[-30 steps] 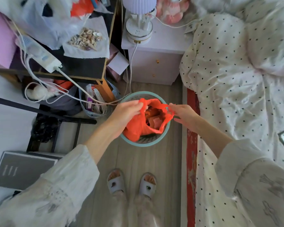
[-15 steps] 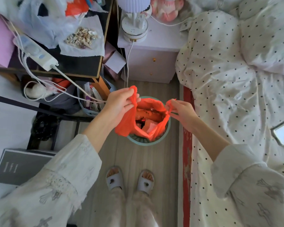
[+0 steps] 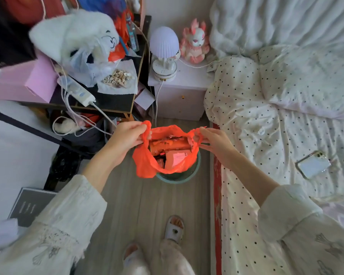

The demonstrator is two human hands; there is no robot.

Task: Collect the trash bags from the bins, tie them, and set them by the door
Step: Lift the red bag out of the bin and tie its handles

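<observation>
An orange plastic trash bag [image 3: 147, 165] hangs open above a small teal bin [image 3: 177, 178] on the wooden floor. Orange wrappers and a pink paper fill the bag. My left hand [image 3: 127, 135] grips the bag's left handle, bunched in its fingers. My right hand [image 3: 211, 138] pinches the right handle. The two hands stretch the bag's mouth wide between them. Most of the bin is hidden under the bag; only its near rim shows.
A cluttered black desk [image 3: 115, 105] with a power strip and cables stands at the left. A white nightstand [image 3: 181, 96] with a lamp is behind the bin. The polka-dot bed [image 3: 266, 135] runs along the right, a phone [image 3: 313, 164] on it. My slippered feet stand below.
Both hands have lifted the orange bag higher out of the bin and pulled its handles further apart. The view has tilted up, showing more of the desk and bed.
</observation>
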